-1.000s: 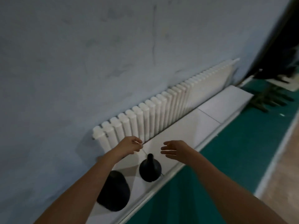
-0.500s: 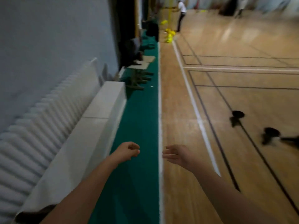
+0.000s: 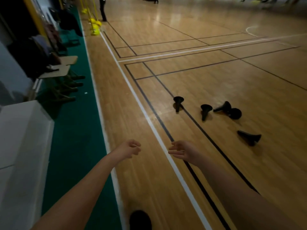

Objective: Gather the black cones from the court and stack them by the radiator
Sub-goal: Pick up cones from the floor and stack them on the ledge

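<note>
Both hands are empty, so the step in hand looks like the walk out to fetch cones. The left hand (image 3: 131, 149) is held out with its fingers loosely curled round nothing. The right hand (image 3: 181, 152) is out beside it, fingers relaxed and half straightened, and it holds nothing either. A shoe (image 3: 140, 219) shows at 6 o'clock, on the wood just beside the green strip (image 3: 74, 138).

Five cones (image 3: 205, 111) lie scattered on the court (image 3: 216, 72) at 1 to 2 o'clock from the hands, beyond the white line (image 3: 149, 123) and well apart from both hands. All seem tipped over; none plainly stands on its base. Two at the far side of the group lie close together, and I cannot tell whether they touch. The nearest cone (image 3: 249, 137) lies alone at 2 o'clock, on its side with its wide end to the right.

The radiator is out of view. A white ledge (image 3: 21, 130) runs along the wall side at 9 o'clock.

With five cones on the floor, the gathering is not finished. The next move calls for crossing the white line towards 2 o'clock, bending low and taking the nearest cone first. The shapes should nest one into another, so with both hands free one trip may do. After that comes a turn towards 9 o'clock to find the radiator.
</note>
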The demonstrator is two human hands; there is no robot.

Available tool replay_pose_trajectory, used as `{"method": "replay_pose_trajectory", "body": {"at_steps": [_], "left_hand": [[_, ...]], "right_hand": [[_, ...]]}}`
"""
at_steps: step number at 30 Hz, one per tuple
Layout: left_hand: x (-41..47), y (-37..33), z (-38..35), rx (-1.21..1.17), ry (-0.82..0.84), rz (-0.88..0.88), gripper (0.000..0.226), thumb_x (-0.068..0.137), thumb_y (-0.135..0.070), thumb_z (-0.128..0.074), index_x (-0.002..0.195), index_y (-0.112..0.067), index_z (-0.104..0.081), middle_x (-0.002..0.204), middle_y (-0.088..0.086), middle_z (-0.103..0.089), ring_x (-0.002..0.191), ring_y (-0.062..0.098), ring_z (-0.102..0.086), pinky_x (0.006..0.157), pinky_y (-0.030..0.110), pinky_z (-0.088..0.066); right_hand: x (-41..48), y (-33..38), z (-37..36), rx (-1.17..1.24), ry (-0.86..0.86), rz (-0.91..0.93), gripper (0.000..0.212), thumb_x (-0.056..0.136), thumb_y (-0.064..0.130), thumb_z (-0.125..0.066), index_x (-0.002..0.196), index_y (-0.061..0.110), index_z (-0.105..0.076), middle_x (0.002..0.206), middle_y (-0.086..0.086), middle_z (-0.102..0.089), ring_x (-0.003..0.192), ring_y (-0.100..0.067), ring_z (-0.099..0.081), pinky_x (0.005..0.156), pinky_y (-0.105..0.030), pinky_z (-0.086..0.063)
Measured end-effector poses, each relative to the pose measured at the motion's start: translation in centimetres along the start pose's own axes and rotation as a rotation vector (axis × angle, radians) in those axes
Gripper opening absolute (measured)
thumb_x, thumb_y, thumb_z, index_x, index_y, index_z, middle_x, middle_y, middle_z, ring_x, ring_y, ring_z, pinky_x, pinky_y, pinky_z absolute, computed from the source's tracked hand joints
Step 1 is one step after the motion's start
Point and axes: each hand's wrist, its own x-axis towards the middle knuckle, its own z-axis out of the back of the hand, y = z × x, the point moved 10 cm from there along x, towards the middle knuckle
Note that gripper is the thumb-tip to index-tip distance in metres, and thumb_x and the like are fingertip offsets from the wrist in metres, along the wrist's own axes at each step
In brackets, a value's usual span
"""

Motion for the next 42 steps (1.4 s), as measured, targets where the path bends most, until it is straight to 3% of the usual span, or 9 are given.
{"method": "replay_pose_trajectory", "body": {"at_steps": [10, 13, 20, 28, 31, 33, 37, 42], "left_hand": [[20.4, -12.2, 5.9, 0.064, 0.037, -0.092, 0.005, 0.089, -0.019, -0.063, 0.092, -0.022, -0.062, 0.108, 0.007, -0.066, 0.087, 0.014, -0.065, 0.07, 0.027, -0.049], [25.0, -16.0, 6.6, 0.087, 0.071, -0.116, 0.012, 0.09, -0.021, -0.063, 0.101, -0.019, -0.063, 0.107, 0.004, -0.065, 0.091, 0.014, -0.065, 0.074, 0.028, -0.051], [35.7, -24.1, 5.5, 0.117, 0.144, -0.135, 0.02, 0.09, -0.022, -0.062, 0.109, -0.016, -0.063, 0.107, 0.004, -0.065, 0.097, 0.016, -0.064, 0.083, 0.032, -0.052], [54.4, -36.7, 1.3, 0.129, 0.136, -0.119, 0.021, 0.092, -0.023, -0.06, 0.111, -0.016, -0.061, 0.108, 0.003, -0.064, 0.096, 0.015, -0.063, 0.08, 0.03, -0.052], [60.4, -41.0, 0.6, 0.14, 0.102, -0.104, 0.021, 0.092, -0.022, -0.059, 0.112, -0.015, -0.061, 0.108, 0.005, -0.065, 0.095, 0.015, -0.063, 0.072, 0.025, -0.05], [64.0, -42.8, 0.5, 0.146, 0.088, -0.076, 0.021, 0.093, -0.022, -0.058, 0.113, -0.014, -0.06, 0.109, 0.005, -0.064, 0.095, 0.015, -0.062, 0.069, 0.023, -0.049], [70.8, -45.3, 0.7, 0.137, 0.086, -0.045, 0.018, 0.093, -0.023, -0.059, 0.11, -0.017, -0.06, 0.107, 0.003, -0.064, 0.095, 0.013, -0.063, 0.077, 0.028, -0.052], [80.3, -46.8, 0.5, 0.105, 0.09, -0.004, 0.018, 0.093, -0.024, -0.058, 0.111, -0.02, -0.059, 0.108, 0.001, -0.063, 0.095, 0.011, -0.063, 0.072, 0.023, -0.05]], "right_hand": [[14.0, 15.7, 2.1, 0.01, -0.133, 0.034, 0.028, 0.099, 0.011, -0.045, 0.122, 0.0, -0.053, 0.105, -0.017, -0.066, 0.096, -0.028, -0.067, 0.083, -0.035, -0.054], [18.3, 19.5, 3.9, 0.035, -0.188, 0.043, 0.026, 0.098, 0.009, -0.045, 0.12, 0.0, -0.055, 0.103, -0.016, -0.066, 0.094, -0.028, -0.067, 0.088, -0.037, -0.053], [27.9, 25.7, 8.9, 0.079, -0.242, -0.006, 0.024, 0.097, 0.008, -0.048, 0.118, 0.001, -0.058, 0.098, -0.015, -0.069, 0.088, -0.027, -0.07, 0.074, -0.034, -0.056], [44.1, 37.4, 20.6, 0.088, -0.264, -0.005, 0.022, 0.097, 0.006, -0.048, 0.116, -0.001, -0.057, 0.105, -0.019, -0.067, 0.092, -0.03, -0.069, 0.084, -0.04, -0.056], [49.8, 41.6, 23.6, 0.061, -0.25, -0.034, 0.022, 0.096, 0.007, -0.05, 0.115, 0.0, -0.058, 0.103, -0.018, -0.068, 0.091, -0.03, -0.069, 0.083, -0.039, -0.057], [53.3, 44.1, 25.2, 0.048, -0.244, -0.055, 0.02, 0.097, 0.009, -0.051, 0.113, 0.001, -0.059, 0.101, -0.018, -0.068, 0.091, -0.03, -0.069, 0.082, -0.038, -0.057], [59.5, 48.4, 27.4, 0.052, -0.194, -0.074, 0.017, 0.097, 0.011, -0.051, 0.109, 0.002, -0.06, 0.104, -0.018, -0.068, 0.096, -0.03, -0.068, 0.088, -0.039, -0.055], [69.1, 52.0, 29.9, 0.045, -0.158, -0.126, 0.023, 0.1, 0.015, -0.047, 0.119, 0.005, -0.054, 0.112, -0.016, -0.064, 0.101, -0.028, -0.065, 0.09, -0.037, -0.053]]}}
